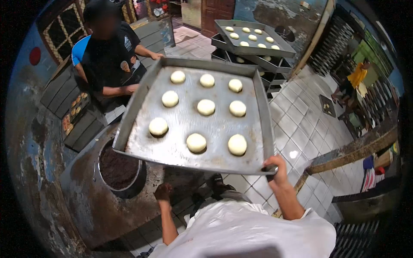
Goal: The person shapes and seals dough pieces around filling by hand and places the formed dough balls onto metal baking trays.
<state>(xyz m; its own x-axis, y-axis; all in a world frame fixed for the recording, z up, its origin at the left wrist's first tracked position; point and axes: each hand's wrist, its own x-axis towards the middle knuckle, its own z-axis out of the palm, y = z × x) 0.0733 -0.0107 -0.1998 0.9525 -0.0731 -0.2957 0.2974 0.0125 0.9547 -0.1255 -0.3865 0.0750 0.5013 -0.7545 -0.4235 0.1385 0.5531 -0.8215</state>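
A large metal baking tray [178, 124] is held up in front of me, slightly tilted. On it sit several round, pale dough balls [206, 107], spaced in rows. My right hand [277, 170] is closed around the tray's near right corner. Below the tray's near edge, my left hand [163, 191] is in shadow with its fingers curled in; nothing shows in it. It is apart from the tray, to the right of a metal pot [140, 182] of dark brown, crumbly filling [118, 167]. Another person's hand [155, 56] touches the tray's far left corner.
The co-worker [109, 51] stands at the far left. Behind the tray, more trays of dough [258, 38] are stacked. The pot stands on a worn worktable [92, 206]. A person in yellow [358, 77] is at the far right, near a tray [327, 106] on the tiled floor [297, 124].
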